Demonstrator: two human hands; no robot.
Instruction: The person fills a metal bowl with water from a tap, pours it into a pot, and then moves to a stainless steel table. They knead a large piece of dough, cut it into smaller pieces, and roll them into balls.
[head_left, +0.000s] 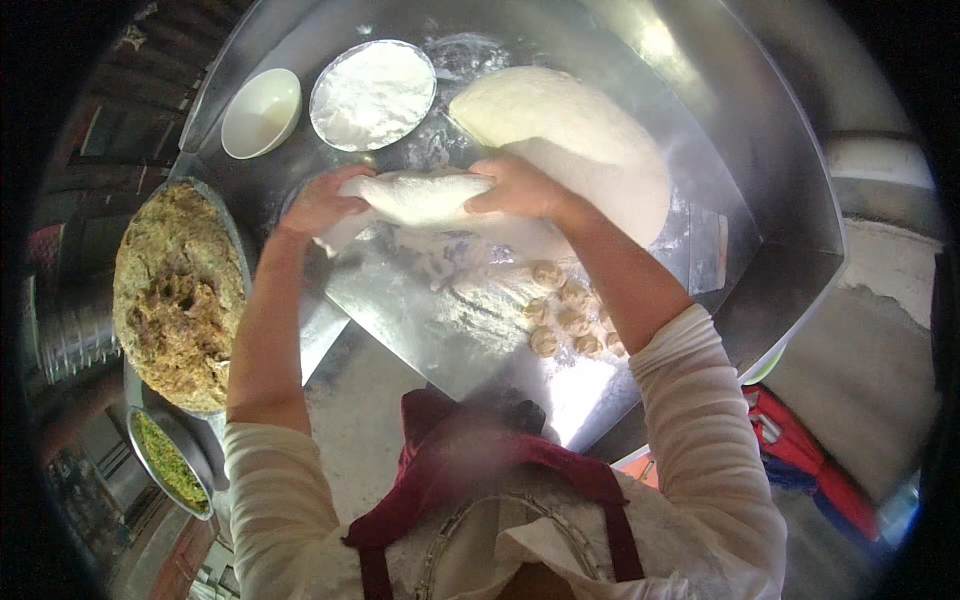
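Observation:
A floury white piece of dough stretches between my two hands over the metal worktop. My left hand grips its left end. At the other end, the thumb and fingers of my right hand close on the dough. A large, smooth mass of dough lies just beyond and to the right of my right hand, partly shaded by it. Nearer to me, several small round dough pieces sit in loose flour, some hidden behind my right forearm.
A bowl of white flour and a white bowl stand at the back left. Left of my forearm is a big basin heaped with brownish filling, with a metal bowl of chopped greens below it. A raised metal wall borders the worktop's right side.

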